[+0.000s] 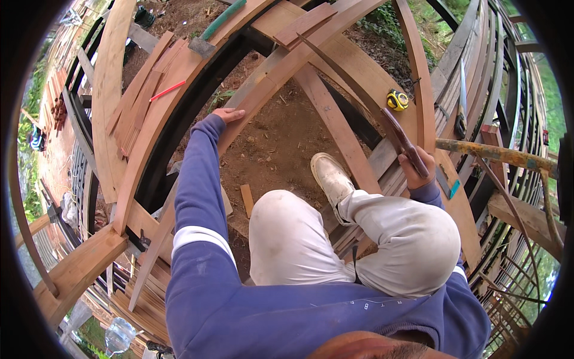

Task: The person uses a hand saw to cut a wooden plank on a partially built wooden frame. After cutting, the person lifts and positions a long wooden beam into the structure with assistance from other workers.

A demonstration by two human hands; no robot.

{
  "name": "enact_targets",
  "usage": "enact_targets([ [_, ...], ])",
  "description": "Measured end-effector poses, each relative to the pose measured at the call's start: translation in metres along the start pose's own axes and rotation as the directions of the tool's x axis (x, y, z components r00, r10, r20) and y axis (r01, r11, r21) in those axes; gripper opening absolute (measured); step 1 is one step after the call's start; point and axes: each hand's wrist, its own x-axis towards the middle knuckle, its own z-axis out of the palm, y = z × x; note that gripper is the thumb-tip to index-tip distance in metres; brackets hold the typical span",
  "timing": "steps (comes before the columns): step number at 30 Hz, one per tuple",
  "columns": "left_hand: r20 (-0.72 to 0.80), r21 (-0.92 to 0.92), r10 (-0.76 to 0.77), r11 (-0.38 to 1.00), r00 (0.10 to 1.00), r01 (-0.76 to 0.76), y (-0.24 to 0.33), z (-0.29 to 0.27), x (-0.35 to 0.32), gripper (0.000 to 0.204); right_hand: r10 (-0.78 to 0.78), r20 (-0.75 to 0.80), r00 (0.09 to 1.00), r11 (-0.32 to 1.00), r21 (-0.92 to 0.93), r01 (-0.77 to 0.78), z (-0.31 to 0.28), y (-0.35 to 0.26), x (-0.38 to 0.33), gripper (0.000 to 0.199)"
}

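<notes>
My left hand [229, 114] grips the edge of a long wooden plank [276, 81], which slants from near my left knee up to the far right. Fingers lie over its top face. In my right hand [417, 167], by my raised right knee, is the curved dark-brown handle of a long narrow tool [399, 133]. A thin, tapering part runs from it toward the far left, over the wood, its tip close to the plank. Seen edge-on, its exact kind is unclear. A short board [306, 25] lies across the plank's far part.
A yellow-and-black tape measure [397, 100] sits on a wide curved board at right, with a square [448, 184] nearer me. Farther right is a handsaw [461, 107]. A red pencil [167, 91] and a green-handled hammer [215, 29] lie left. Curved timber beams surround me over bare earth.
</notes>
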Motion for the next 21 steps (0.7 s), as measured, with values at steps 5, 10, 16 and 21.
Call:
enact_targets([
  [5, -0.066, 0.010, 0.167, 0.986, 0.984, -0.167, -0.028, -0.002, -0.048, 0.084, -0.121, 0.088, 0.989, 0.968, -0.208, 0.137, -0.021, -0.030, 0.017, 0.011],
  [10, -0.355, 0.403, 0.208, 0.914, 0.911, -0.051, 0.068, 0.042, -0.115, 0.086, -0.215, 0.063, 0.975, 0.871, -0.438, 0.221, -0.069, -0.024, -0.015, 0.012],
  [16, -0.432, 0.347, 0.103, 0.936, 0.896, 0.060, 0.040, 0.048, -0.119, 0.063, -0.384, 0.070, 0.921, 0.736, -0.578, 0.351, -0.133, -0.048, -0.024, 0.013],
  [21, -0.498, 0.383, 0.075, 0.913, 0.864, 0.141, 0.044, 0.045, -0.108, 0.069, -0.199, -0.076, 0.977, 0.898, -0.415, 0.150, -0.154, -0.111, -0.027, 0.011],
])
